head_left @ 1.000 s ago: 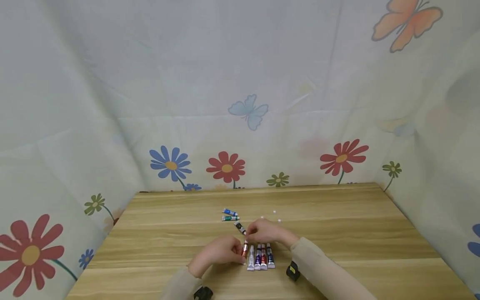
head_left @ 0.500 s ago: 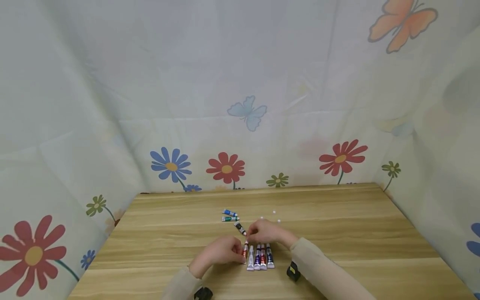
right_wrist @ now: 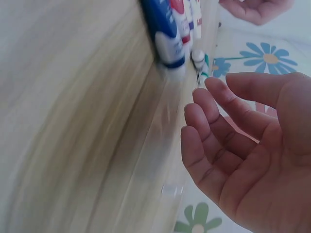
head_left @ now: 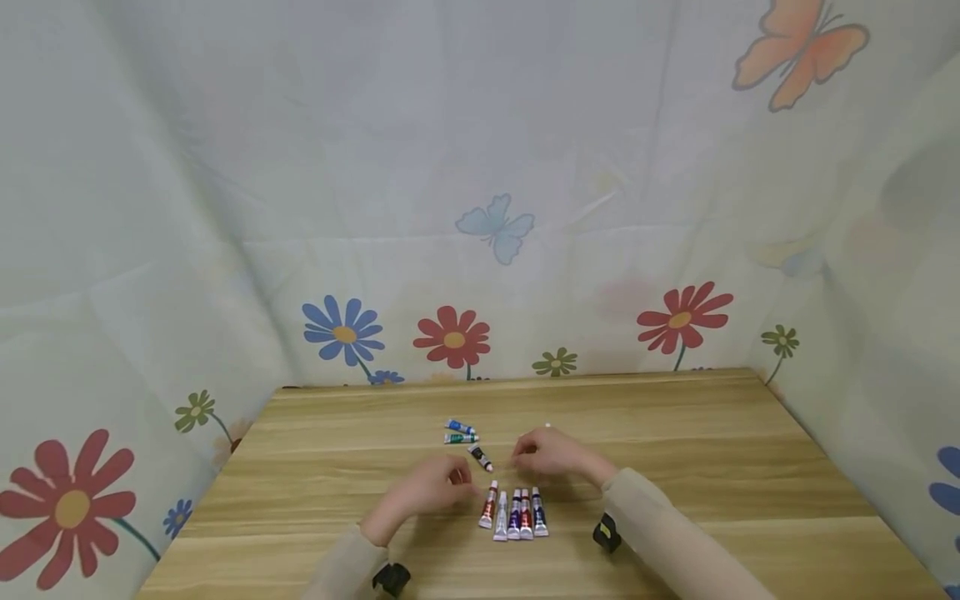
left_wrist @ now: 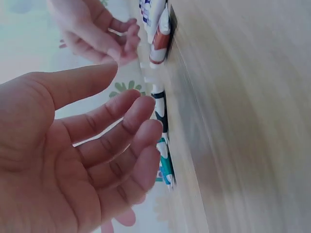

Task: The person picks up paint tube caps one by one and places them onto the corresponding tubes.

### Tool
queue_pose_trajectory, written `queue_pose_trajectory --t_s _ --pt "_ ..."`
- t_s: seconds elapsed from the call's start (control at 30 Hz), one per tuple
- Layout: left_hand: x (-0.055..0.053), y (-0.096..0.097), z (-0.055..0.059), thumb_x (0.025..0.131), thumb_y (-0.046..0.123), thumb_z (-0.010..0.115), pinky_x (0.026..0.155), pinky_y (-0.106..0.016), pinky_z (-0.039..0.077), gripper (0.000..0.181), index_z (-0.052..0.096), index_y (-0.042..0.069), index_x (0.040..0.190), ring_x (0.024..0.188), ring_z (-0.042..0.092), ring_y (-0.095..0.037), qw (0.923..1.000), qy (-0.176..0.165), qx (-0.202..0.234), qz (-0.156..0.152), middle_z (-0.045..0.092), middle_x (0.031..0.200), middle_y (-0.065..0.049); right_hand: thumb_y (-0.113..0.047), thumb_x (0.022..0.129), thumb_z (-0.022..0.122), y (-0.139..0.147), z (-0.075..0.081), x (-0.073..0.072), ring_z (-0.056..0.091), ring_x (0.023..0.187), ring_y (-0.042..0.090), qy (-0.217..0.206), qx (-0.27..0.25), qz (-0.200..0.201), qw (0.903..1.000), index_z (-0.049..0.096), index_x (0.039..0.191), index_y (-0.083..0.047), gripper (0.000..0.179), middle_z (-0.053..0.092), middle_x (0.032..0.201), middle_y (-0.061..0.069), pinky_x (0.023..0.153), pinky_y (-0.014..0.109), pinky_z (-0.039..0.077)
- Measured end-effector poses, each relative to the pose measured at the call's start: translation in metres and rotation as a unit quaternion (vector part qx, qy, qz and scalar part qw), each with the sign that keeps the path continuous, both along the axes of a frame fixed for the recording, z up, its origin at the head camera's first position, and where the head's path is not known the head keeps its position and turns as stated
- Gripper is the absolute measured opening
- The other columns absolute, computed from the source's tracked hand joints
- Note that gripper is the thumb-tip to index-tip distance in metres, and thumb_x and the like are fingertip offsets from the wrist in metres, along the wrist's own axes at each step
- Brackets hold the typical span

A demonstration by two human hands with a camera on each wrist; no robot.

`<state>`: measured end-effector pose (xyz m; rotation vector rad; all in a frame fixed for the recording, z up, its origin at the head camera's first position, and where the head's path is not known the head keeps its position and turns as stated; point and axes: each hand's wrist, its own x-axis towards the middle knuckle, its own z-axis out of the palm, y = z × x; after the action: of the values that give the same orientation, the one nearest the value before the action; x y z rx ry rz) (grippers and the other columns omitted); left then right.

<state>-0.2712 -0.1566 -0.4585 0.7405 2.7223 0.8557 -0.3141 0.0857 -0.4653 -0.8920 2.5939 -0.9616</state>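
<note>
Several small paint tubes lie in a row on the table: an orange-red tube [head_left: 489, 505] at the left end, then a silver-white tube [head_left: 501, 518], a purple tube [head_left: 514, 515], a red tube [head_left: 526, 517] and a dark blue tube [head_left: 539, 513]. My left hand [head_left: 437, 485] hovers left of the orange-red tube, its fingers loosely bent around nothing, as the left wrist view confirms. Beyond the row, my right hand [head_left: 557, 452] is raised with relaxed fingers and an empty palm [right_wrist: 262, 170]. A black tube [head_left: 480, 457] lies slanted between the two hands.
Farther back lie a green tube [head_left: 461, 437] and a blue tube [head_left: 460, 427]. A tiny white piece [head_left: 547, 425] shows just behind the right hand. Flower-printed cloth [head_left: 480, 275] surrounds the wooden table [head_left: 675, 467] at the back and sides.
Both hands have let go of the orange-red tube and drawn apart, the left hand leftward and the right hand rightward. The tube stays at the row's left end, now fully visible.
</note>
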Motion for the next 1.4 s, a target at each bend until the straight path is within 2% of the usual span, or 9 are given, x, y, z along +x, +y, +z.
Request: queue_pose_trajectory --t_s 0.07,0.2,0.37,0.6,0.83,1.03,1.27,1.4 --pt "-0.001 -0.001 0.0 0.087 0.027 0.065 0.055 -0.026 0.044 0.014 0.06 0.016 0.08 0.061 0.051 -0.008 1.0 0.006 -0.002 -0.004 0.056 0.071 0.007 -0.016 0.09 0.06 0.006 0.0 0.0 0.054 0.066 0.011 0.02 0.004 -0.001 0.9998 0.068 0.092 -0.007 0.012 0.062 0.08 -0.002 0.063 0.03 0.046" --pt "-0.002 -0.001 -0.003 0.089 0.028 0.063 0.056 -0.026 0.044 0.013 0.061 0.017 0.084 0.063 0.052 -0.007 0.9996 0.023 0.001 -0.014 0.056 0.073 0.009 -0.017 0.092 0.057 0.024 0.0 0.0 0.051 0.067 0.012 0.024 -0.001 -0.023 0.9995 0.067 0.089 -0.007 0.014 0.061 0.077 -0.001 0.061 0.031 0.044" --pt "-0.007 -0.004 -0.006 0.091 0.026 0.061 0.056 -0.026 0.044 0.009 0.062 0.017 0.087 0.065 0.052 -0.008 0.9991 0.041 0.009 0.0 0.055 0.075 0.009 -0.02 0.094 0.055 0.049 0.005 -0.001 0.051 0.065 0.012 0.023 0.008 -0.062 0.9978 0.066 0.089 -0.009 0.016 0.061 0.076 0.001 0.059 0.031 0.043" --pt "-0.022 -0.01 -0.005 0.089 0.02 0.063 0.061 -0.026 0.045 0.009 0.062 0.011 0.092 0.071 0.052 -0.009 0.9946 0.102 0.009 0.011 0.056 0.079 0.007 -0.016 0.093 0.057 0.072 0.012 -0.002 0.051 0.066 0.014 0.02 0.001 -0.104 0.9944 0.065 0.09 -0.006 0.013 0.059 0.076 0.001 0.059 0.032 0.044" --pt "-0.037 -0.006 -0.011 0.087 0.014 0.065 0.07 -0.032 0.047 0.015 0.063 0.006 0.099 0.08 0.057 -0.018 0.9899 0.141 0.004 0.012 0.06 0.089 -0.002 -0.012 0.09 0.06 0.078 0.005 -0.007 0.051 0.068 0.013 0.04 -0.007 -0.118 0.9922 0.064 0.088 -0.008 0.007 0.057 0.076 -0.003 0.061 0.03 0.044" --pt "-0.047 -0.001 -0.019 0.083 0.008 0.066 0.071 -0.032 0.047 0.017 0.063 0.008 0.1 0.079 0.057 -0.017 0.989 0.148 -0.009 -0.003 0.061 0.089 -0.001 -0.006 0.085 0.062 0.077 -0.008 -0.011 0.051 0.072 0.013 0.064 -0.015 -0.108 0.992 0.065 0.09 -0.006 0.005 0.059 0.079 -0.002 0.065 0.031 0.044" --pt "-0.05 0.009 -0.023 0.082 0.007 0.066 0.077 -0.031 0.047 0.021 0.064 0.009 0.103 0.087 0.059 -0.017 0.9884 0.136 -0.04 -0.056 0.064 0.095 -0.002 -0.005 0.081 0.065 0.072 -0.019 -0.016 0.052 0.072 0.013 0.073 -0.014 -0.105 0.9917 0.064 0.093 -0.004 0.012 0.059 0.079 0.001 0.066 0.032 0.044" --pt "-0.051 0.011 -0.023 0.082 0.007 0.067 0.08 -0.032 0.047 0.023 0.064 0.009 0.105 0.09 0.059 -0.018 0.9857 0.147 -0.053 -0.063 0.063 0.097 -0.003 -0.006 0.08 0.067 0.066 -0.021 -0.02 0.052 0.073 0.014 0.069 -0.009 -0.107 0.9918 0.063 0.097 -0.005 0.018 0.06 0.082 0.003 0.068 0.034 0.045"
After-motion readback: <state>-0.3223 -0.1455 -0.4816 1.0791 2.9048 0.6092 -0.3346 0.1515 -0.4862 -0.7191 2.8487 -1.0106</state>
